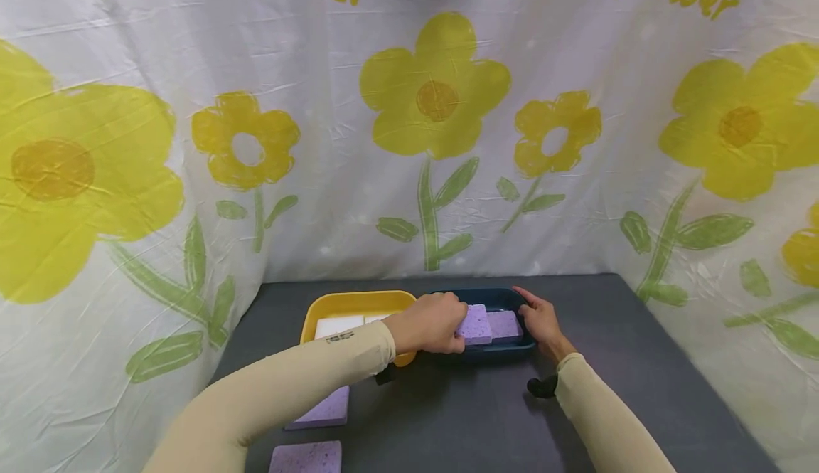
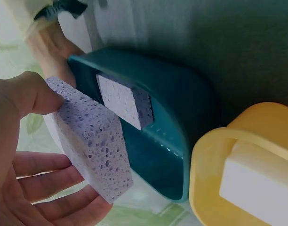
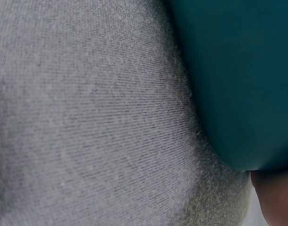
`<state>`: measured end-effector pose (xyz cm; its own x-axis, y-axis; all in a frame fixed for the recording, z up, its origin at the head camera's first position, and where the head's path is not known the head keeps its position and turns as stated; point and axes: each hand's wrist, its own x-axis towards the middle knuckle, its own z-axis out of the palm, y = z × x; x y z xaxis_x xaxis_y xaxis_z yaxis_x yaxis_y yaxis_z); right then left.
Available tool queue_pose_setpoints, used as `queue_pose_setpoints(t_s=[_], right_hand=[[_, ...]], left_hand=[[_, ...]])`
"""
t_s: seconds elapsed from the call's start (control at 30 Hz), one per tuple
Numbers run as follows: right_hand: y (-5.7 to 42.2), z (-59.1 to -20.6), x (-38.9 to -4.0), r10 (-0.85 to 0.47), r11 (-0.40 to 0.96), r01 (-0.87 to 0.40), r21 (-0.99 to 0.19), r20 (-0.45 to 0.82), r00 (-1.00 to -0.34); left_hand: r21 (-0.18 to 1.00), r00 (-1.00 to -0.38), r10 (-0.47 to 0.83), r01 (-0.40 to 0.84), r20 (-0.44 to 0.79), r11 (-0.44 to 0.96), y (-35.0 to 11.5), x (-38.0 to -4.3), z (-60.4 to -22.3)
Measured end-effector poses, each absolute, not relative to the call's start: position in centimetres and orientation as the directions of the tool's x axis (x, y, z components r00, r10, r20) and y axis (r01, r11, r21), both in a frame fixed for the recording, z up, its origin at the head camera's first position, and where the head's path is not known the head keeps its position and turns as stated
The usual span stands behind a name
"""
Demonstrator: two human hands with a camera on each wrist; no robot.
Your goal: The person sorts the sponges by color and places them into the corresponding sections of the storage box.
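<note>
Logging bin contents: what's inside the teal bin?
One purple sponge sits inside the teal bin. The left hand holds a second sponge over it; hand and sponge cover part of the interior, so anything there can't be seen.

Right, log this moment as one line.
left hand: grips purple sponge over teal bin | right hand: holds bin's right end | inside bin: another purple sponge | yellow bin: white blocks

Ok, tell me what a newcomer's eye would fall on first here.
Probably the big yellow flowers on the white curtain behind the table. Next, likely the left hand, holding a purple sponge at the teal bin, where another purple sponge lies. The bright yellow bin with white blocks stands to the teal bin's left.
</note>
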<state>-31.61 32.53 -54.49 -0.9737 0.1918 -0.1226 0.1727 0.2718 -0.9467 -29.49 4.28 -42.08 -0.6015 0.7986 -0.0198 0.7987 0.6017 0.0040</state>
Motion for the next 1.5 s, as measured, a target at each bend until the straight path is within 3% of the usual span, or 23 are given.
queue_pose_setpoints(t_s=[0.5, 0.9, 1.5], right_hand=[[32.6, -54.7, -31.7, 0.190, 0.246, 0.164, -0.955, -0.118, -0.975], [32.8, -54.8, -31.7, 0.222, 0.302, 0.152, -0.941, -0.086, -0.971], [32.9, -55.0, -32.0, 0.260, 0.252, 0.143, -0.957, -0.076, -0.963]], left_hand=[[0.047, -0.638, 0.770, 0.769, 0.014, 0.637, 10.2, -32.9, -44.8], [0.041, -0.673, 0.740, 0.739, -0.003, 0.672, 13.1, -34.3, -48.5], [0.081, -0.687, 0.726, 0.726, 0.031, 0.683, 14.1, -33.8, -50.7]])
